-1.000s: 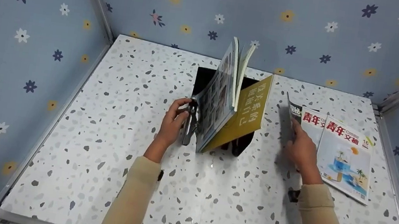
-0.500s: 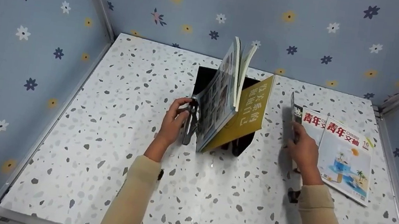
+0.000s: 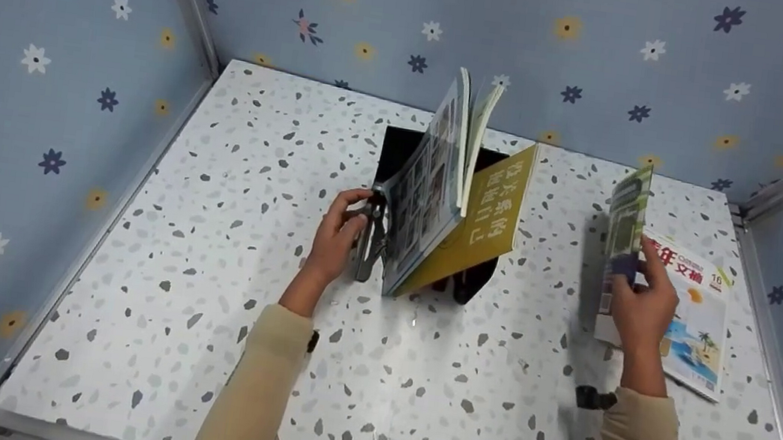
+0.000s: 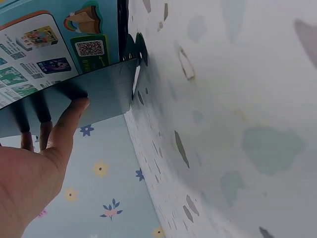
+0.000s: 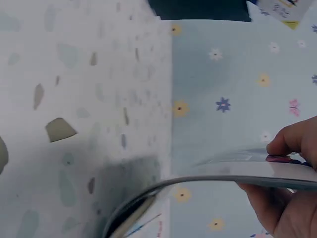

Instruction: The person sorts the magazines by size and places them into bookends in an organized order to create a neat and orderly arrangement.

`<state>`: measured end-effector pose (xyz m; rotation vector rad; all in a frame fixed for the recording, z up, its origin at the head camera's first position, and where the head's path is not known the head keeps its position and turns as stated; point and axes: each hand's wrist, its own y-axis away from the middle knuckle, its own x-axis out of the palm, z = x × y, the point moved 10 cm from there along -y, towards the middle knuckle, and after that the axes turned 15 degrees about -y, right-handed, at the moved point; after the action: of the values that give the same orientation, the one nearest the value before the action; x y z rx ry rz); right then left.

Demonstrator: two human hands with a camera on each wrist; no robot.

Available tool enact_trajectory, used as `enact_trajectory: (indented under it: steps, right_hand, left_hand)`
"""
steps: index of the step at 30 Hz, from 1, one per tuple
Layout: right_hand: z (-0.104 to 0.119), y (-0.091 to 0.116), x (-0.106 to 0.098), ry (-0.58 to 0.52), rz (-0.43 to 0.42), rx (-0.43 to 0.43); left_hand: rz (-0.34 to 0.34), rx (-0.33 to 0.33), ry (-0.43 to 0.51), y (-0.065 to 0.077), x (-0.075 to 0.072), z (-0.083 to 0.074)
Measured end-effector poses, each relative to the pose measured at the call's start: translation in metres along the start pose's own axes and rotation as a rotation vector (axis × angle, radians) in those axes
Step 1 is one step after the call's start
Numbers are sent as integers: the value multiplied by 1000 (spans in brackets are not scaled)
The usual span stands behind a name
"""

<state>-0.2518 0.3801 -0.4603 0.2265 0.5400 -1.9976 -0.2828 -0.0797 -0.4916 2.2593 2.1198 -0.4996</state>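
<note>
My left hand (image 3: 331, 246) rests against the left side plate (image 4: 109, 91) of a black bookend stand (image 3: 395, 154), its fingertips touching the plate's outer face. In the stand several books lean: one with picture panels (image 3: 429, 191) on its cover, a pale one (image 3: 480, 133) behind it, and a mustard-yellow one (image 3: 488, 221) tilted right. At the right, my right hand (image 3: 645, 306) pinches a magazine (image 3: 626, 217) with a greenish cover, thumb on one face and fingers on the other. The right wrist view shows the magazine (image 5: 223, 177) edge-on, its far end bending down.
A magazine (image 3: 702, 329) with a beach picture lies flat under and beside my right hand. A white corner (image 3: 608, 330) of another sheet or magazine shows left of it. Flower-patterned walls (image 3: 358, 11) enclose the speckled tabletop (image 3: 248, 156) on three sides.
My right hand has moved right, and the magazine in it stands more upright, showing its greenish cover. The middle magazine is mostly hidden now. My left hand stays at the side plate.
</note>
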Motion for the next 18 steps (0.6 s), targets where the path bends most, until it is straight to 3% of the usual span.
enact_trajectory:
  steps: [9, 18]
  right_hand:
    - [42, 17, -11, -317, -73, -125]
    - [91, 35, -19, -473, -138, -300]
  left_hand:
    - [-7, -3, 36, -1, -2, 2]
    - [-7, -20, 43, 0, -1, 4]
